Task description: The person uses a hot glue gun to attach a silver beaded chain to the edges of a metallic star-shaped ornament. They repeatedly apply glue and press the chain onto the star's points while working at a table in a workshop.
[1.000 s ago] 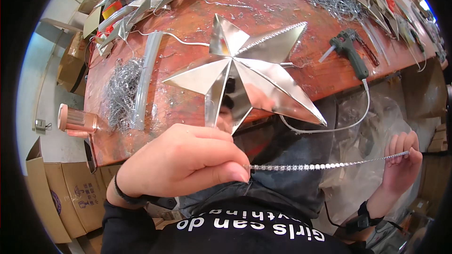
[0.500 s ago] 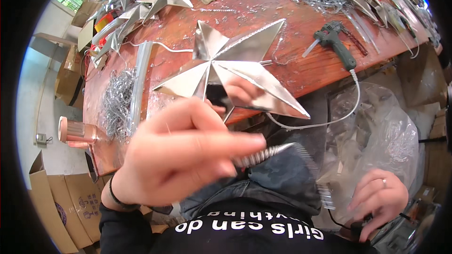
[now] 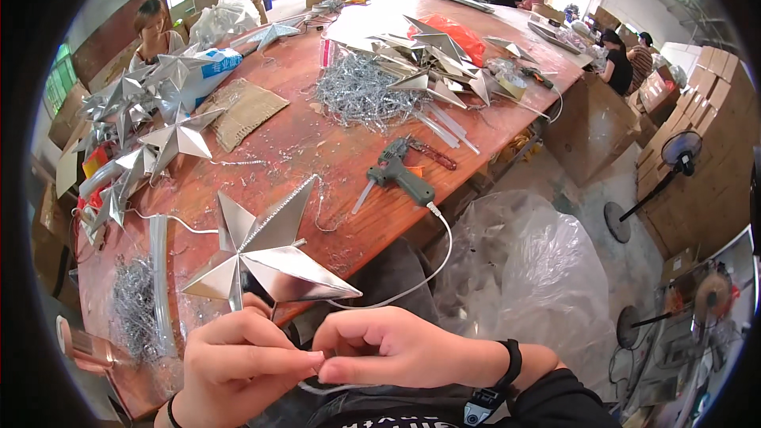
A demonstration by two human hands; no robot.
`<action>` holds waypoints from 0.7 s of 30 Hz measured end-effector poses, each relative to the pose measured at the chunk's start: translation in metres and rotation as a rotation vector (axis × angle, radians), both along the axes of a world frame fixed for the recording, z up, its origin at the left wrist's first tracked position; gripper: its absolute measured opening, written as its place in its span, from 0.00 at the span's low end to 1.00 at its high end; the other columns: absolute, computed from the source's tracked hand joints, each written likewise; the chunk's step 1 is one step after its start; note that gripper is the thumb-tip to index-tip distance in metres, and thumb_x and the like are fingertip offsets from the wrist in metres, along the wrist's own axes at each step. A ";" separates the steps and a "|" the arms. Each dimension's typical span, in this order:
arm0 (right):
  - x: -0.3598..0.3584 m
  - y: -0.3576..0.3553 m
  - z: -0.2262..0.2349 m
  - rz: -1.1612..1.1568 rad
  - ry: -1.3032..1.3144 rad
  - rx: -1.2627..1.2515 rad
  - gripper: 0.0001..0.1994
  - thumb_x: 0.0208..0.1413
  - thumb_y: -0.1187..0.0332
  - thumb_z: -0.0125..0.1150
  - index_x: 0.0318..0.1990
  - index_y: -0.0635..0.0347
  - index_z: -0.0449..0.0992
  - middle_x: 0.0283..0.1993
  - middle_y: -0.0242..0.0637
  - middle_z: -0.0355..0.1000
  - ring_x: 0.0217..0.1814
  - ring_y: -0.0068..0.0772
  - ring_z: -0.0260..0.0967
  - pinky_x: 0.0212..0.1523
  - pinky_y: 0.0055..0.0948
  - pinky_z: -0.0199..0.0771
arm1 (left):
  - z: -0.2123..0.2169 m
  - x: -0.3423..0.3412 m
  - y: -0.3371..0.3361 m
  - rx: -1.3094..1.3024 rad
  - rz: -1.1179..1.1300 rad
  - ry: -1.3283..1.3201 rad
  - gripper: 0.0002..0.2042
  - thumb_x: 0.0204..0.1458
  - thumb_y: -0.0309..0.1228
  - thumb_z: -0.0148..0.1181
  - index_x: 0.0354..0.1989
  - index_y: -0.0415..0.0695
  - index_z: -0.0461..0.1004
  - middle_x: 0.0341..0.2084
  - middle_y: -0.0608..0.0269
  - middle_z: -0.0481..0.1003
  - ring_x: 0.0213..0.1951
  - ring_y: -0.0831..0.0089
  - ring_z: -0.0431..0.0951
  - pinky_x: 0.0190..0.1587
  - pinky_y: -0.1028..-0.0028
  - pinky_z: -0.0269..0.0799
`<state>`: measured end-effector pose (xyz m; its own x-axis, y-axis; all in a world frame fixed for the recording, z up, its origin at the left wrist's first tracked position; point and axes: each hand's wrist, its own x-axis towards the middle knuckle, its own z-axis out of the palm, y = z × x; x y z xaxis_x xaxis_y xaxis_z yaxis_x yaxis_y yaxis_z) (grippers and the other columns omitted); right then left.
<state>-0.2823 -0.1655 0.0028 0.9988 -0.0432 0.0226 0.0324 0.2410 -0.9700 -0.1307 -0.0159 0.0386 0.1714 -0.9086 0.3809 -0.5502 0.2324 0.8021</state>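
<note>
Meeting fingertip to fingertip just below the table edge, the left hand [image 3: 238, 364] and right hand [image 3: 396, 347] are both pressed together in a pinch. What they pinch is a thin silvery strand [image 3: 329, 387]; only a short pale loop of it shows beneath the fingers, so its full run cannot be told. The right wrist carries a dark band; the left wrist a thin bracelet.

Directly above the hands, at the near edge of the table [image 3: 317, 143], lies a silver star [image 3: 265, 257], flat on the wood, its lower points overhanging toward the left hand's knuckles. Whether the knuckles touch it cannot be told. A beaded line runs along one upper arm of the star.

To the right of the star rests a green glue gun [image 3: 400, 176], its white cord [image 3: 440, 257] dropping over the edge and curving back below the star. A clear strip [image 3: 161, 285] lies left of the star, beside a heap of silver trimmings [image 3: 131, 321].

Farther back: a larger tangle of trimmings [image 3: 357, 95], more stars [image 3: 158, 123] along the left side, and a cardboard piece [image 3: 242, 111]. A clear plastic bag [image 3: 531, 277] sits on the floor to the right.
</note>
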 end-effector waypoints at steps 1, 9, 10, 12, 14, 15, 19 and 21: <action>0.001 0.003 -0.002 -0.030 -0.010 -0.040 0.12 0.60 0.61 0.58 0.37 0.63 0.70 0.27 0.25 0.65 0.30 0.14 0.57 0.31 0.19 0.61 | -0.003 0.002 0.000 0.008 0.009 0.023 0.11 0.37 0.18 0.70 0.31 0.43 0.81 0.25 0.67 0.72 0.26 0.77 0.68 0.48 0.61 0.67; -0.001 0.002 -0.012 -0.258 -0.205 -0.333 0.08 0.56 0.70 0.59 0.31 0.64 0.70 0.25 0.32 0.65 0.28 0.19 0.60 0.28 0.23 0.62 | -0.013 0.017 -0.006 0.152 -0.091 0.203 0.11 0.41 0.20 0.68 0.36 0.42 0.82 0.26 0.69 0.74 0.30 0.77 0.69 0.35 0.78 0.62; 0.000 0.001 -0.012 -0.234 -0.160 -0.334 0.07 0.55 0.71 0.59 0.30 0.64 0.71 0.25 0.31 0.66 0.28 0.19 0.61 0.27 0.23 0.62 | -0.012 0.019 -0.006 0.183 -0.074 0.213 0.11 0.41 0.20 0.68 0.36 0.42 0.82 0.26 0.68 0.74 0.31 0.77 0.69 0.35 0.77 0.62; -0.002 -0.004 -0.007 -0.182 -0.066 -0.339 0.05 0.54 0.74 0.60 0.29 0.63 0.72 0.26 0.30 0.68 0.26 0.19 0.63 0.26 0.21 0.63 | -0.011 0.021 -0.006 0.243 -0.039 0.237 0.11 0.42 0.20 0.68 0.36 0.41 0.81 0.26 0.68 0.74 0.32 0.77 0.69 0.35 0.77 0.62; 0.001 -0.005 -0.006 -0.215 -0.089 -0.365 0.05 0.53 0.74 0.61 0.29 0.64 0.71 0.24 0.31 0.66 0.24 0.20 0.62 0.24 0.22 0.62 | -0.008 0.018 -0.005 0.288 -0.024 0.333 0.11 0.44 0.19 0.66 0.38 0.40 0.80 0.26 0.66 0.75 0.33 0.77 0.70 0.39 0.75 0.63; 0.002 -0.007 -0.006 -0.243 -0.108 -0.387 0.06 0.53 0.73 0.61 0.28 0.64 0.70 0.23 0.31 0.65 0.23 0.20 0.60 0.23 0.22 0.61 | -0.008 0.020 -0.009 0.283 -0.033 0.319 0.11 0.44 0.19 0.65 0.38 0.40 0.80 0.27 0.66 0.75 0.33 0.76 0.71 0.40 0.74 0.64; 0.004 -0.009 -0.014 -0.336 -0.171 -0.484 0.07 0.50 0.74 0.64 0.27 0.62 0.70 0.22 0.31 0.62 0.19 0.20 0.57 0.20 0.23 0.59 | -0.009 0.022 -0.017 0.334 -0.081 0.431 0.10 0.49 0.17 0.60 0.41 0.37 0.76 0.32 0.63 0.74 0.41 0.76 0.75 0.48 0.75 0.70; 0.007 -0.007 -0.010 -0.350 -0.159 -0.517 0.07 0.47 0.76 0.65 0.26 0.62 0.70 0.22 0.30 0.62 0.18 0.20 0.57 0.19 0.22 0.56 | -0.007 0.022 -0.013 0.365 -0.067 0.566 0.11 0.52 0.17 0.58 0.44 0.36 0.74 0.35 0.63 0.73 0.40 0.79 0.75 0.44 0.79 0.72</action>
<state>-0.2753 -0.1724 -0.0075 0.9103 -0.3099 0.2745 0.1775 -0.3070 -0.9350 -0.1086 -0.0287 0.0321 0.1926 -0.9777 -0.0842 -0.0164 -0.0890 0.9959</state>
